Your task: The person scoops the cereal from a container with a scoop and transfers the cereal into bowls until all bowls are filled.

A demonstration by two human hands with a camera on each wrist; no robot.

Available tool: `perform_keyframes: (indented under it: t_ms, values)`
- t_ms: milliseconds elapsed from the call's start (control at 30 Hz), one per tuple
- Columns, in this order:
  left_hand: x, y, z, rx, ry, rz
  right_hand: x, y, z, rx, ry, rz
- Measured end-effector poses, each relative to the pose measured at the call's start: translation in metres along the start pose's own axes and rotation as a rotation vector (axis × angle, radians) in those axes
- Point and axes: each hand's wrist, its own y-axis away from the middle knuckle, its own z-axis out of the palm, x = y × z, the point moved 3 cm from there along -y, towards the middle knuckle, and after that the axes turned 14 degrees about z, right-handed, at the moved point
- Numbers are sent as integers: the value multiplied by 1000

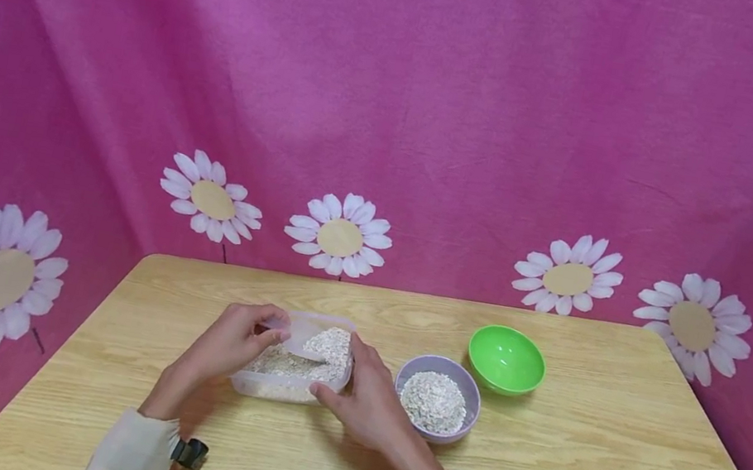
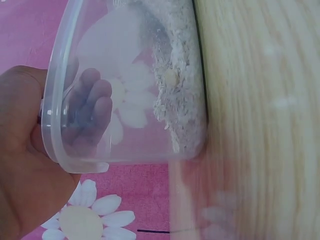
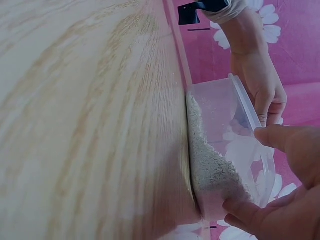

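Occupying the wood-grain table [image 1: 610, 453]: one translucent rectangular plastic container [image 1: 276, 393], holding oat flakes [image 1: 332, 347] banked highest toward its three o'clock end. Left hand [image 1: 237, 341], at the container's ten o'clock, fingers curled and thumb closed in, pinching a translucent plastic scoop [image 1: 302, 331] whose edge meets the flakes. Right hand [image 1: 368, 402], at the container's four o'clock, thumb on the near wall and fingers round the end, the spread between them filled by the container they grip. One lilac bowl [image 1: 469, 392], at the container's three o'clock, with a mound of similar flakes. One green bowl [image 1: 507, 359], at the lilac bowl's two o'clock, just beside it. Behind, at twelve o'clock, one magenta daisy-print cloth [image 1: 473, 118].
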Motion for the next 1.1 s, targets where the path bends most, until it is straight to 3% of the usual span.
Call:
perform_keyframes:
  t_ms: [200,533,767,933,1100]
  values:
    - [-1,2,-4,8,10,-27,-2,2,-4,-3,7,1]
    - [-4,12,-18,106,58,-23,-7,12,-32,5,2,32]
    - [-5,23,-32,172,118,-97,-3,14,-55,33,-17,44]
    - [-6,29,-40,234,159,-122,6,16,-72,64,22,33]
    - [-5,30,-43,300,208,-79,24,19,-94,131,91,11]
